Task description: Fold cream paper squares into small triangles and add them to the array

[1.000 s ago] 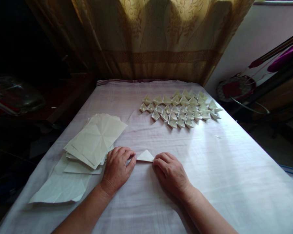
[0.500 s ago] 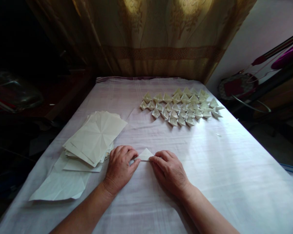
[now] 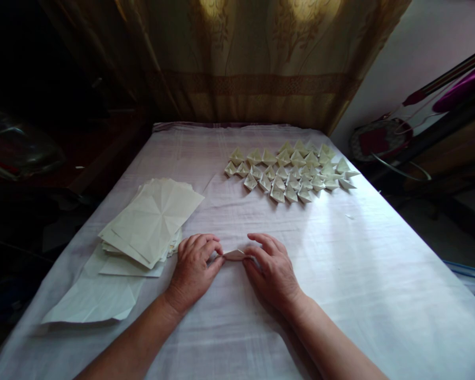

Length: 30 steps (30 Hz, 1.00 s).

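Observation:
A small folded paper piece [image 3: 234, 255], pale and pointed at the middle of its upper edge, sits between my two hands near the table's middle. My left hand [image 3: 196, 264] pinches its left end between thumb and fingers. At the right end, my right hand [image 3: 272, 269] holds it the same way, with some fingers raised off the table. Beside my left hand lies a stack of creased paper sheets [image 3: 158, 216]. Farther off at the right stand several folded paper boats [image 3: 295, 174] in close rows.
A pale checked cloth [image 3: 340, 295] covers the table. One loose sheet [image 3: 91, 298] sticks out under the stack toward the near left. A patterned curtain [image 3: 253, 84] hangs behind the far edge. A round bag-like item [image 3: 382, 140] is beyond the right edge.
The folded paper has tilted from a taller triangle to a flatter, narrower shape. My right hand's fingers have lifted and spread a little. The view has shifted slightly.

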Motion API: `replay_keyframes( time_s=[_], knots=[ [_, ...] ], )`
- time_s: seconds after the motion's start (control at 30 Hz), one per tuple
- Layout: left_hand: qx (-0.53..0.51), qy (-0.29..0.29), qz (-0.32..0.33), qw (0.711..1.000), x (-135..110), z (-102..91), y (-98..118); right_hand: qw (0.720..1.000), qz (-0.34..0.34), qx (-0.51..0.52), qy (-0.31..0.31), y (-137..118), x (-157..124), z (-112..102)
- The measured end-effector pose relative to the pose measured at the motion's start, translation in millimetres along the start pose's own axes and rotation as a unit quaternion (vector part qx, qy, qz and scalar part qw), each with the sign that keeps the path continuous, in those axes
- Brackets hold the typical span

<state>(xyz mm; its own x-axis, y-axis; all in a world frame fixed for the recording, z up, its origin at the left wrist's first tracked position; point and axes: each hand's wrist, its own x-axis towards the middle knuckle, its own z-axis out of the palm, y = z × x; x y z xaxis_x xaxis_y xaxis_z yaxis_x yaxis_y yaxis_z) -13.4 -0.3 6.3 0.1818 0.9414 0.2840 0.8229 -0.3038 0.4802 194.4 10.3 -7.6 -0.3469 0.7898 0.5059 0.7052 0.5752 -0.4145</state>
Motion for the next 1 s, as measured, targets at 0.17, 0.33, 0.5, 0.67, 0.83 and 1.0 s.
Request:
replay_keyframes(
  time_s=[0.17,0.33,0.5,0.67,0.83,1.0],
  knots=[
    [-0.002,0.028,0.001,1.000,-0.4,-0.5,0.4,1.000,-0.003,0.002,0.001,-0.4,0.1,-1.6],
    [0.032,0.029,0.021,0.999,-1.9,-2.7,2.4,1.000,0.000,0.007,0.000,1.1,-1.1,-0.9],
    [0.059,0.039,0.037,0.997,-2.2,-4.0,4.1,1.000,0.000,0.014,0.000,3.0,-1.7,0.3],
    [0.070,0.058,0.051,0.995,-0.3,-4.9,3.8,1.000,-0.006,0.020,0.007,5.4,-1.8,1.2],
    [0.062,0.067,0.077,0.993,0.1,-4.5,2.4,1.000,-0.010,0.023,0.012,6.9,-1.8,2.1],
    [0.051,0.055,0.098,0.992,-0.7,-4.1,0.9,1.000,0.004,0.021,0.015,5.1,-0.7,1.7]
  ],
)
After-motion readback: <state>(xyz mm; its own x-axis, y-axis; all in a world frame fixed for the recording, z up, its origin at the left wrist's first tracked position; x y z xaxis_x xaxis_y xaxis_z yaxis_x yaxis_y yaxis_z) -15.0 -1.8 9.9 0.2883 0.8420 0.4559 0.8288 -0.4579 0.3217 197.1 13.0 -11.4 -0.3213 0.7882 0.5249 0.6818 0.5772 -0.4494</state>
